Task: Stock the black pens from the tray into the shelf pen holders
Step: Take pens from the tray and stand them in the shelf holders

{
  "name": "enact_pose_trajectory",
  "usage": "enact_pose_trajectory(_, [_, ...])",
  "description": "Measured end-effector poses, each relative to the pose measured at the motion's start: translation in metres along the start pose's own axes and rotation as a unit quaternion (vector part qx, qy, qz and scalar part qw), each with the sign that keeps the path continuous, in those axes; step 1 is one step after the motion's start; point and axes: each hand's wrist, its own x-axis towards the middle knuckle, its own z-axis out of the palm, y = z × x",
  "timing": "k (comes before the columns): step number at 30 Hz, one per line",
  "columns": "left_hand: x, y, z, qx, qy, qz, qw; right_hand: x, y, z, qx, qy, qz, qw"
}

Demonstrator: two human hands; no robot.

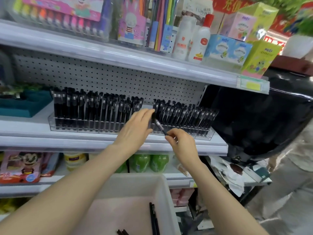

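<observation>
One black pen (158,125) slants far-left between the hands. The right hand (181,143) pinches its near end. The left hand (135,128), fingers straight, touches its far end, just before the pen holder's (76,127) vacant gap.

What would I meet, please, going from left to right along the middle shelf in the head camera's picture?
Teal tray → first row of black pens → left hand → second row of black pens → black plastic bag. The held pen and right hand overlap the second row, so I leave them out.
</observation>
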Motion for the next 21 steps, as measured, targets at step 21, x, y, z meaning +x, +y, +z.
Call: enact_pose_trajectory(21, [0.021, -0.011, 0.053, 0.13, -0.101, 0.016, 0.986, 0.087, 0.064, -0.021, 0.053, 0.158, 0.187, 0.968])
